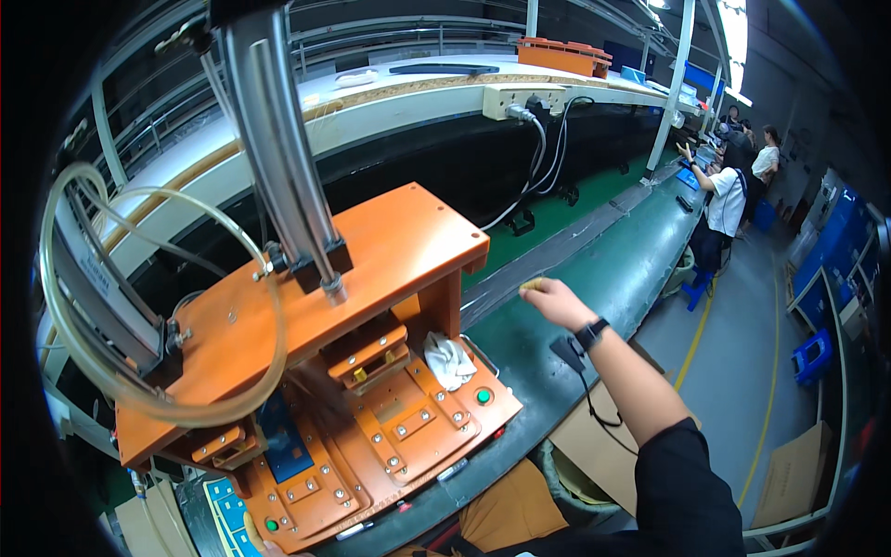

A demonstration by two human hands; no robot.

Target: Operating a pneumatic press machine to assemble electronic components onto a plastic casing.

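My right hand [555, 303] is raised over the green work surface, right of an orange press machine [408, 232]. Its fingers are curled together, with something yellowish at the fingertips that is too small to make out. Only part of my left hand [264, 541] shows, at the machine's front left corner beside a green button [271, 525]; most of its fingers are hidden. A dark blue panel [286, 444] lies on the left half of the machine's bolted bed. Near the right green button [484, 396] sits a crumpled white cloth [449, 360].
A steel cylinder [278, 148] and clear looped hose [56, 306] rise from the press. Blue sheets [223, 511] lie at lower left. A black device with a cable [568, 353] hangs by my right wrist. Cardboard [594, 427] stands below. Co-workers [729, 186] are farther right.
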